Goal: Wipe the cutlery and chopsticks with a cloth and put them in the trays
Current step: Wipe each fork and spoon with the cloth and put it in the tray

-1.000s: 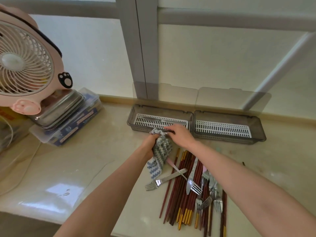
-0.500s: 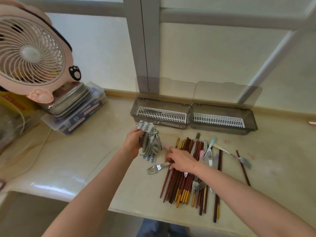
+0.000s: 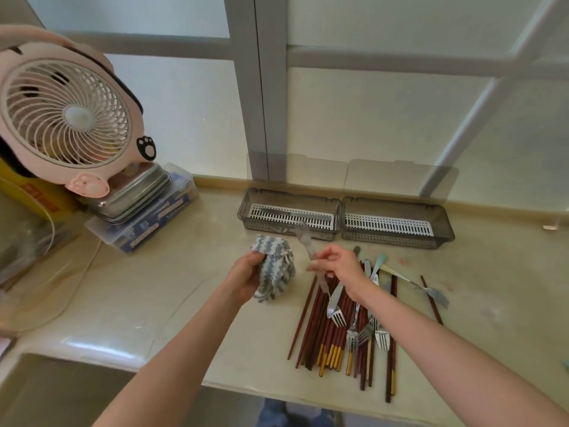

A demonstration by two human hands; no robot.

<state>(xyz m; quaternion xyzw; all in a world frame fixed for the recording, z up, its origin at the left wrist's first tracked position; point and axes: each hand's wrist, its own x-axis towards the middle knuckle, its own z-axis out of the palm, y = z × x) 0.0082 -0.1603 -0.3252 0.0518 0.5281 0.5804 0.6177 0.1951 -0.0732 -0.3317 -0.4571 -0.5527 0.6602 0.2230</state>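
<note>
Barely begun, I judge: one utensil lies in the tray beyond my right grip, which pinches a blurred fork beside the cloth clutched in my left grip. Chopsticks and forks beneath the right grip lie on the table, seemingly unwiped.

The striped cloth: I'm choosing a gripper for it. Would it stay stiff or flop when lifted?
Probably floppy: the cloth bunches and droops below the left hand that grips it. Likely light for its size, since that one hand alone holds it up. Its knobbly weave suggests that it would not slip easily.
</note>
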